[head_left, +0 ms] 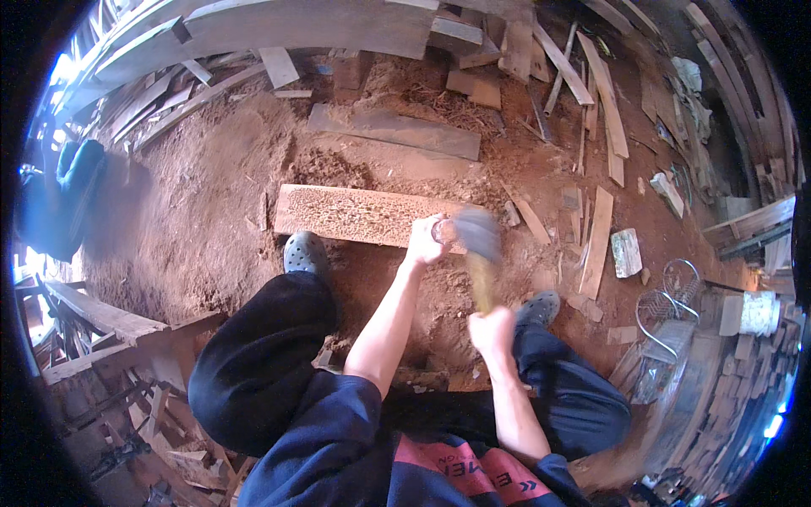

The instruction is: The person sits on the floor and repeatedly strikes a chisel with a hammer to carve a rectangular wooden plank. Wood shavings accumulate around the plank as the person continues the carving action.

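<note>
A long wooden board (367, 218) lies across the ground in front of me, its upper face covered with rough carved dents. My left hand (426, 242) is closed above the board's right part, around a short tool whose round end shows beside my fingers; its kind is hidden. My right hand (492, 328) grips the yellowish handle of a mallet (477, 235). The mallet's grey head is smeared by motion and is close to the right of my left hand. My left shoe (305, 253) is against the board's near edge.
A dark plank (397, 132) lies beyond the board on reddish dirt. Wood offcuts (597, 241) and a pale block (626, 253) lie to the right, near a wire rack (669, 304) and a white bucket (759, 313). Stacked timber lines the far side, and a blue chair (63, 203) stands left.
</note>
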A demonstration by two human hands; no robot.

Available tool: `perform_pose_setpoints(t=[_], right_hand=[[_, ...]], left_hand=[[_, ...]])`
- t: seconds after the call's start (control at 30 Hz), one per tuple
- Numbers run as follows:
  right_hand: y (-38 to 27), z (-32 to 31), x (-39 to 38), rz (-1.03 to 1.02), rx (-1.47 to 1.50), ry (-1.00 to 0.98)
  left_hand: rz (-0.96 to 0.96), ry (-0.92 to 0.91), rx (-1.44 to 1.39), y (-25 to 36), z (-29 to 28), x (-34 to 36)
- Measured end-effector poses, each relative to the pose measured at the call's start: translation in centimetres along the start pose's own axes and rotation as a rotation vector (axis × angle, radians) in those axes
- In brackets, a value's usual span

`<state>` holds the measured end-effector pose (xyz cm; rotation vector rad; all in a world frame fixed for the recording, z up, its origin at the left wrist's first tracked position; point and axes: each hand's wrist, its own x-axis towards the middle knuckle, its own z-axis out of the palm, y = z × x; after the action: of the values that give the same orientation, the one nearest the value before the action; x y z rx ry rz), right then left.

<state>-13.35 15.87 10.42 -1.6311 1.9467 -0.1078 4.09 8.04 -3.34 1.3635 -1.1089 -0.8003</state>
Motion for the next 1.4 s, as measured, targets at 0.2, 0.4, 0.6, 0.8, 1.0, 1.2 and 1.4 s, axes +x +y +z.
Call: perform_pose_setpoints(t=[0.2,0.4,0.6,0.8,1.0,1.2,1.4], right_hand=[[2.3,-0.9,2.4,-0.06,0.236,0.03],[5.2,3.1,2.9,0.203,0.481,-0.242],[7.2,6.1,4.1,0.207,-0.058,-0.271],[8.7,10.2,5.8,0.23,-0.048,-0.454],[9.8,8.4,5.4,0.264,0.326,-0.473],[10.0,8.4,5.7,0.25,0.288,-0.508],[9.0,8.3,5.8,0.327,0.181,-0.521]], left_hand=[[-0.038,-0.068,0.139,0.8,-0.8,0.2],[-0.072,-0.037,-0.102,-0.8,-1.2,0.4],[-0.157,0.218,-0.745,-1.7,-5.3,2.2],[0.389,-0.151,-0.044,-3.4,-5.3,1.9],[0.215,-0.553,0.155,7.3,4.2,0.7],[0.25,-0.393,0.095,6.8,2.8,1.9],[0.215,-0.187,0.082,4.8,1.0,2.4]])
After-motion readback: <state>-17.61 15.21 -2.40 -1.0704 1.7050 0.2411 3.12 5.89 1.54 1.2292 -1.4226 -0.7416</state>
